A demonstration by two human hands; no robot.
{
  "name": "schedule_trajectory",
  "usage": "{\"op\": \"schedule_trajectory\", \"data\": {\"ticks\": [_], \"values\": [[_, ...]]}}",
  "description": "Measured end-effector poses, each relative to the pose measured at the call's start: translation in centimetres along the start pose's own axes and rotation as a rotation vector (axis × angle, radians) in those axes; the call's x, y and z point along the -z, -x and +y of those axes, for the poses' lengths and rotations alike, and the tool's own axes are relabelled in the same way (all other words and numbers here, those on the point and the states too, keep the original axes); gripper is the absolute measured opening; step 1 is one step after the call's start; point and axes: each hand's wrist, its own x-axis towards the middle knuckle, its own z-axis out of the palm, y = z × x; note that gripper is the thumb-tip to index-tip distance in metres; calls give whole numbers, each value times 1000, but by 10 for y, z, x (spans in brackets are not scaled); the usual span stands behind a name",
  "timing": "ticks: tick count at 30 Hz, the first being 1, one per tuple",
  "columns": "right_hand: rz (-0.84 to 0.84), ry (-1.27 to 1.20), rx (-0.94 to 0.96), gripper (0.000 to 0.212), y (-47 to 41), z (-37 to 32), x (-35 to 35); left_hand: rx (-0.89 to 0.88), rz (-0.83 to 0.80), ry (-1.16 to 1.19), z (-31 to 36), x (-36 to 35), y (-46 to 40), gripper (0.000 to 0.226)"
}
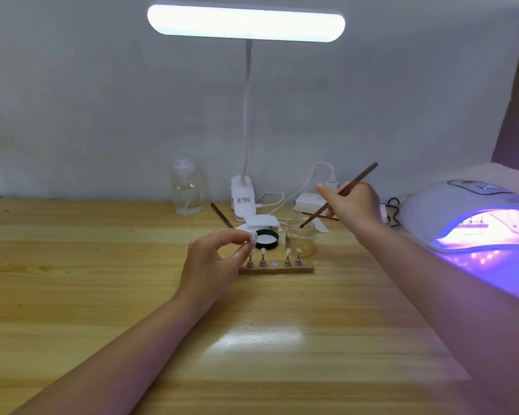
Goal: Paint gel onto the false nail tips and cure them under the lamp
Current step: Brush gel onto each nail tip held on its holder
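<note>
A wooden holder strip [276,269] lies at the table's middle with several nail tips [263,251] standing on small metal pegs and one bare spot in the centre. My left hand [215,262] pinches one nail tip on its peg [253,236] just above the strip's left end. My right hand [352,203] grips a thin brown brush [339,194], whose tip dips into the open glass gel jar [301,238] behind the strip. The curing lamp [474,215] at the right glows purple.
The jar's black lid [266,239] lies beside the jar. A white desk lamp [242,199] is clipped at the back, with a clear bottle [186,187], a second brush [221,215], a white charger and cables [310,202] near it. The wooden table [102,280] stretches left and forward.
</note>
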Motion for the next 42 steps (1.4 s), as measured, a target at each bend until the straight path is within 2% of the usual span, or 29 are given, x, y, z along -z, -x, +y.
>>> {"op": "schedule_trajectory", "data": {"ticks": [3,5,15,17,20,24,29,32,35,42], "values": [[50,-207,-167,32,-3,6,2,8,-16,1,-1,-1,0,10],[57,-253,-209,29,-4,10,3,-3,-13,-8,-1,-1,-1,10],[129,-203,-249,28,-7,25,15,-8,-33,-23,-1,0,0,15],[173,-249,-263,26,-5,23,19,-9,-34,-24,0,0,-1,18],[193,-444,-260,24,7,13,18,-2,-40,3,1,0,-1,23],[37,-665,-74,33,43,0,6,-6,-70,10,1,0,0,19],[-178,-630,237,35,85,-1,-18,-16,-84,-7,-1,0,-1,20],[-195,-612,311,32,91,-2,-20,-24,-71,-10,-1,0,-1,24],[-166,-607,339,37,94,-2,-21,-31,-65,-8,-2,-1,-1,27],[-133,-431,521,35,97,1,-25,-11,-61,-5,-3,-1,0,22]]}}
